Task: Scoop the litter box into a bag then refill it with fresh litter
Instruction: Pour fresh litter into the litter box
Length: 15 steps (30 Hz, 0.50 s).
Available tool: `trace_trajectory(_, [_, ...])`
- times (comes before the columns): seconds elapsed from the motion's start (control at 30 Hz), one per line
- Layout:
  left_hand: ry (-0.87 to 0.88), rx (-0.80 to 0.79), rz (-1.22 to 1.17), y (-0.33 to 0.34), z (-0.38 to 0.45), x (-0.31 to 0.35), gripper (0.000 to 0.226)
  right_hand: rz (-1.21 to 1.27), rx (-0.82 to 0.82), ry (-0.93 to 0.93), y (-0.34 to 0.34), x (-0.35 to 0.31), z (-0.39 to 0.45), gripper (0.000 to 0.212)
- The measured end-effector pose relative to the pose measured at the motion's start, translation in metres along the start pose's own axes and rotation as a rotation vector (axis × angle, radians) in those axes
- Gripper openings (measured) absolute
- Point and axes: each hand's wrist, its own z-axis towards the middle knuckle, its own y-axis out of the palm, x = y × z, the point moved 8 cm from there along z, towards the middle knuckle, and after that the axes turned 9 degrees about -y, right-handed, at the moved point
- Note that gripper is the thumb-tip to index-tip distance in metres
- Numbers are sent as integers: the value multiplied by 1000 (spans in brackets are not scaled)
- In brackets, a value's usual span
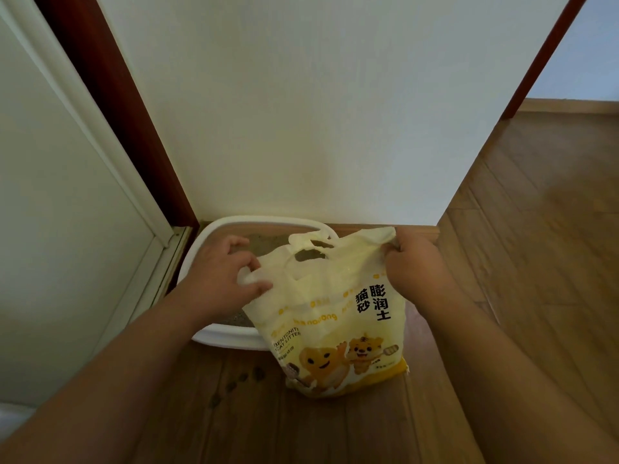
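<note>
Litter bag [335,316] between both grips

In front of me rises a plain white wall [301,112], meeting the wooden floor [536,262] along a wooden baseboard [418,231]. A dark red-brown door frame [110,105] runs down the wall's left edge, with a white panelled door [50,212] beside it. Another strip of red-brown trim [542,58] borders the wall's right edge. A few dark spots [241,380] mark the floorboards just below me.
</note>
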Motion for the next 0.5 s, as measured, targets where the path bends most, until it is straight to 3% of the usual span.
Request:
trace_trajectory(0.07, [-24,-184,-67,9,-5,-1,36,-9,-9,17,-1,5,0,22])
trace_trajectory(0.13, [-48,-240,-157,13,-9,1,31,-3,-10,33,-1,11,1,22])
trace_trajectory(0.23, [-66,-124,-273,14,-5,8,18,1,-16,56,1,20,5,20])
trace_trajectory(0.5, [-221,149,-740,30,4,2,40,162,60,180,3,60,11,11])
